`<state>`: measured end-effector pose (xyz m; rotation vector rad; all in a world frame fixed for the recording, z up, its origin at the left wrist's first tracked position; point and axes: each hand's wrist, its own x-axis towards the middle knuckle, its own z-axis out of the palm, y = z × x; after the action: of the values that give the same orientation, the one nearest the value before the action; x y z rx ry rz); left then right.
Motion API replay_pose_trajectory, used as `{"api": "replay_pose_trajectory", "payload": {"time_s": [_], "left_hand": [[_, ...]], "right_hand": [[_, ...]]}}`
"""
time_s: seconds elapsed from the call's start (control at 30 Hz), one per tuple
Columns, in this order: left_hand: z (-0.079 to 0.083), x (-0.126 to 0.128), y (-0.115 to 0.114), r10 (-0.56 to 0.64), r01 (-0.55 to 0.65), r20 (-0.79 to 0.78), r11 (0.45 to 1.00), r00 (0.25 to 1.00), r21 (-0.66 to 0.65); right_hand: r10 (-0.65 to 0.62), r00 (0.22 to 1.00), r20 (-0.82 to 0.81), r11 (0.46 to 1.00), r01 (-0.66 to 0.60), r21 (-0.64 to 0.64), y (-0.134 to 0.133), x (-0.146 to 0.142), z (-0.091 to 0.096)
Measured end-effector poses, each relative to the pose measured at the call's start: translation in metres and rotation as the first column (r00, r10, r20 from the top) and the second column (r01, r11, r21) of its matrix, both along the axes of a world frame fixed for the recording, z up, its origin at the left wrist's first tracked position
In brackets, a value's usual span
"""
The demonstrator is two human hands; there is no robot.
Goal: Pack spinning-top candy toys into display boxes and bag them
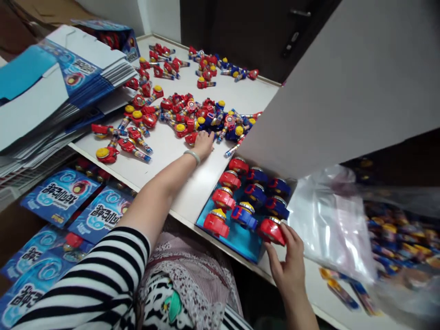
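My right hand (288, 256) pinches a red plastic toy (271, 229) with a silvery rim between thumb and fingers, at the near right corner of an open display box (239, 238). Rows of red and blue toys (254, 195) stand in this blue-lined box, and part of its floor shows at the near side. Farther off, my left hand (203, 145) has its fingers curled over a red toy (191, 138) at the front of a loose pile. The pile's toys (182, 107) are red or blue, some with yellow discs and printed tubes. A pale bangle circles my left wrist.
Flattened printed cartons (89, 82) are stacked at the left. Filled display boxes (103, 213) sit below the table edge. The white box lid (330, 91) rises on the right, beside clear plastic bags (330, 220) and printed tubes (364, 295). Behind stands a dark door (254, 32).
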<state>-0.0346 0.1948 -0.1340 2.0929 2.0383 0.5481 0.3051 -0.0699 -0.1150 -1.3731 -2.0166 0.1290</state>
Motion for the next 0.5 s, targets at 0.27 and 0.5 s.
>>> {"api": "replay_pose_trajectory", "payload": {"time_s": [0.27, 0.5], "left_hand": [[0.022, -0.050, -0.080, 0.193, -0.167, 0.556, 0.981, 0.809, -0.097], [0.125, -0.032, -0.191, -0.177, 0.247, 0.906, 0.965, 0.384, 0.084]], "right_hand": [[0.069, 0.947, -0.312, 0.987, -0.021, 0.157, 0.009, -0.026, 0.033], [0.410, 0.908, 0.090, 0.845, -0.415, 0.337, 0.072, -0.174, 0.099]]}}
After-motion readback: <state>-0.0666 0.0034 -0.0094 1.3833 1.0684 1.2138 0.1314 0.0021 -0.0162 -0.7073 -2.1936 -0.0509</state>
